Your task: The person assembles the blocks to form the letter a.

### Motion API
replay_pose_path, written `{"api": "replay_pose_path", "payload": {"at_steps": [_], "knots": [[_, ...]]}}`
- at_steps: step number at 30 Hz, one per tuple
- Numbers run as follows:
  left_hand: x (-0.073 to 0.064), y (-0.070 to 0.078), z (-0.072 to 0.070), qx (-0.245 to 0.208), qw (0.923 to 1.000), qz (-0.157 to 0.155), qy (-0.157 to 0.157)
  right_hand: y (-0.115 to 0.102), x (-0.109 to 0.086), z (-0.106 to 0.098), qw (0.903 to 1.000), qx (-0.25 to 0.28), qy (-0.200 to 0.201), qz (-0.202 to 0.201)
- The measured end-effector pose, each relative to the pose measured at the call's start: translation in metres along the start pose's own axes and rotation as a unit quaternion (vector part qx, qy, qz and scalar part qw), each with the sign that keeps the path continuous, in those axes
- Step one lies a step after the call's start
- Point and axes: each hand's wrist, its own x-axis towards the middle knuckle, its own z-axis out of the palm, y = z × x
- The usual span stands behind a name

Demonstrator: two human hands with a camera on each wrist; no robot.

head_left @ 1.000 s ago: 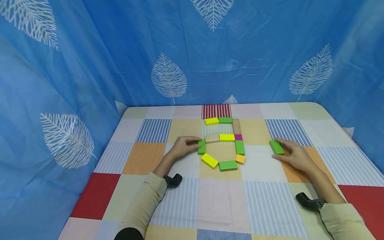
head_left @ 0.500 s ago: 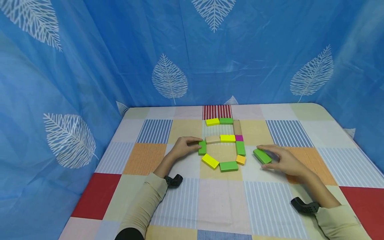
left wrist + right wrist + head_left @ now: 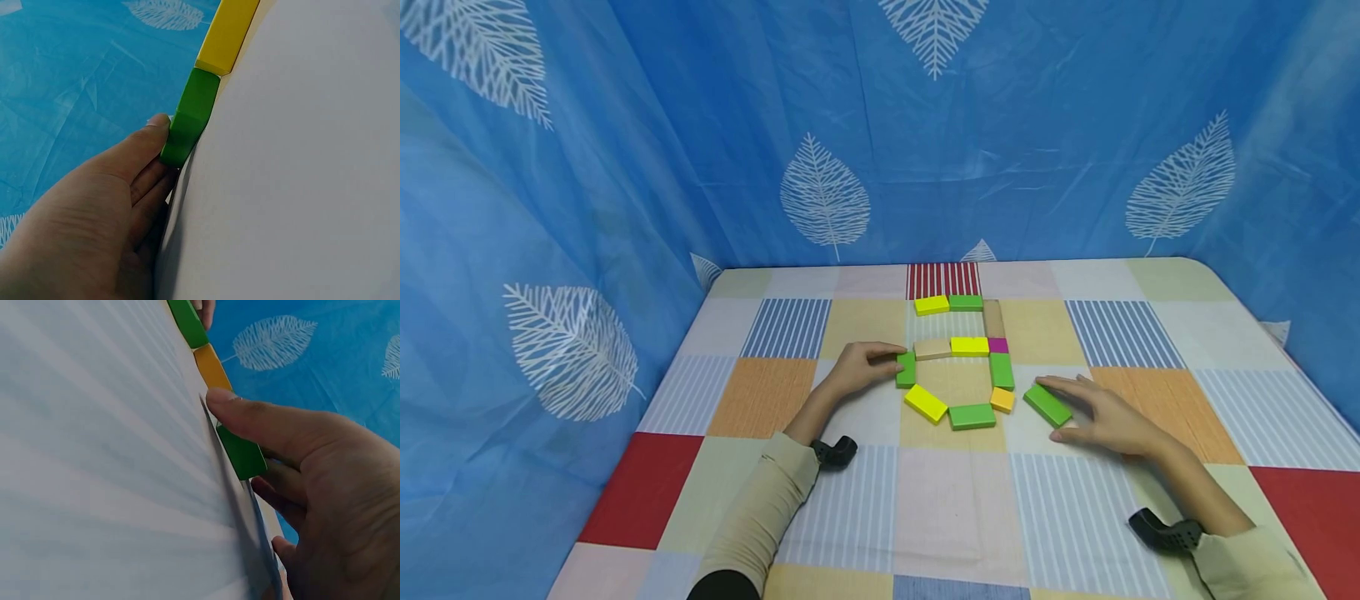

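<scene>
My left hand [image 3: 856,367] holds a green block [image 3: 906,369] at the left side of a block outline lying on the cloth. In the left wrist view the thumb touches that block's edge, with the other fingers close below it. To the right of the outline, another green block [image 3: 1047,406] lies slantwise on the cloth. My right hand [image 3: 1108,414] is spread around this block, thumb on the near side and forefinger on the far side. A gap shows between the thumb and the block. An orange block [image 3: 1002,400] sits at the outline's lower right corner, nearest to the right hand.
The outline also has yellow blocks [image 3: 969,347], a magenta piece [image 3: 997,345], a plain wooden block [image 3: 992,318] and further green blocks [image 3: 972,417]. A patchwork cloth [image 3: 955,517] covers the table. Blue leaf-print curtains [image 3: 1015,167] stand behind it and at the sides.
My right hand has brought its green block leftward and nearer, closer to the outline, turning it on the way. Its fingers now stand wider around the block. The left hand has stayed in place.
</scene>
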Motion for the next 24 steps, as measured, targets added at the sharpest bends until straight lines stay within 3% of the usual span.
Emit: {"api": "replay_pose_path", "payload": {"at_steps": [4,13,24], "knots": [[0.0007,-0.0013,0.0002,0.009,1.0,0.001,0.002,0.0002,-0.0051,0.0011,0.9999,0.006,0.012,0.0],[0.0009,-0.0016,0.0016,0.004,1.0,-0.006,-0.001,-0.0028,-0.0074,0.001,0.9991,0.042,-0.003,0.002],[-0.0012,0.0029,0.0005,0.002,1.0,0.001,0.003,-0.0007,-0.0054,0.0027,0.9998,0.013,0.015,-0.003]]}}
